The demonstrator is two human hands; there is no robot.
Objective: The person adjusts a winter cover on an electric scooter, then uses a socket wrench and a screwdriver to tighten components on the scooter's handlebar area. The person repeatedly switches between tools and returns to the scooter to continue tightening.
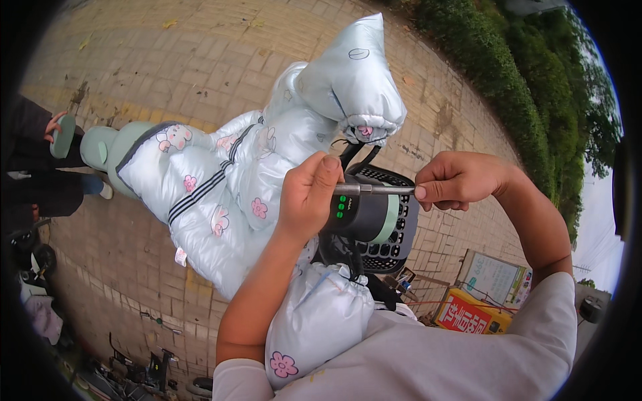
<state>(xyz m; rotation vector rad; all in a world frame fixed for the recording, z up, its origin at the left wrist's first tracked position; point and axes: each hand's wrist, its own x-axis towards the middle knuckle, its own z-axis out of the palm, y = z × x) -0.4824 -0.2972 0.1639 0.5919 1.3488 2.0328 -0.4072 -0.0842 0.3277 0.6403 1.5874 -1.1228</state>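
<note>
A thin metal rod with a thicker collar (pixel 368 190) spans level between my two hands; its exact kind I cannot make out. My left hand (pixel 309 195) is closed around its left end, thumb up. At the right end, my right hand (pixel 461 180) pinches the tip between thumb and curled fingers. Right beneath the rod is the dark dashboard (pixel 358 217) of an electric scooter, with green lights on it. A padded pale-blue windshield quilt (pixel 247 180) with pink flowers covers the scooter's front, and its mitts (pixel 319 314) wrap the handlebar.
A black basket (pixel 394 247) is fixed beyond the dashboard. The scooter's green seat (pixel 127 150) lies to the left, beside a person (pixel 43 147) holding a green object. Signboards (pixel 475 301) stand at right, a hedge (pixel 495 80) behind, and bikes (pixel 144 367) at lower left.
</note>
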